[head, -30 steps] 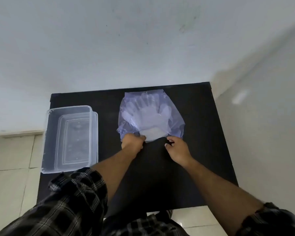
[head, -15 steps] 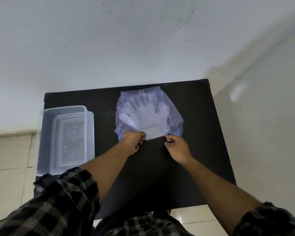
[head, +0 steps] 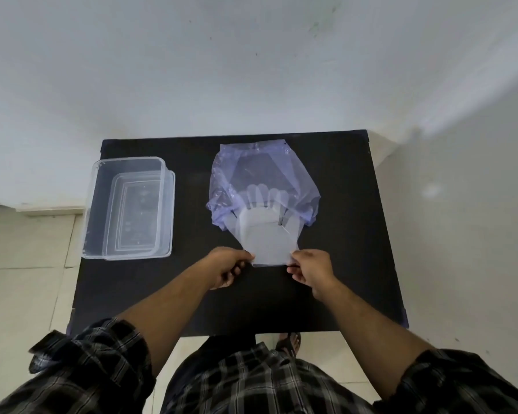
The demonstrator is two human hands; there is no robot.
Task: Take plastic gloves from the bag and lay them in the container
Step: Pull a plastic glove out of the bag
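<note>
At the near middle of the desk: both hands meet at the cuff end of a stack of plastic gloves (head: 268,234).
Left hand (head: 228,265): pinched shut on the left corner of the gloves' cuff edge, thumb on top, the other fingers curled under; forearm bare, with a rolled plaid sleeve (head: 93,363) at the elbow.
Right hand (head: 310,271): pinched shut on the right corner of the same cuff edge, knuckles up, wrist angled back toward the body.
Plastic gloves: pale and translucent, lying flat; the cuff and palm part are out of the bag and lie on the bare desk, while the finger ends are inside the bag's mouth, seen through the film. How many gloves are in the stack cannot be told.
Bag (head: 260,174): thin bluish-purple plastic, crumpled, lying flat beyond the hands with its open mouth toward the person; its far part shows the dark desk through it.
Container (head: 126,209): clear rectangular plastic tub, upright, at the left of the desk, well apart from the bag and hands; its left side overhangs the desk's left edge. Nothing shows inside it but moulded marks on its bottom.
Desk (head: 347,234): black and matte, standing near a pale wall.
Floor (head: 27,264): light tiles at the left and below the desk's near edge.
Near edge of view: plaid shirt front and, just under the desk's edge, a sandalled foot (head: 289,342).
</note>
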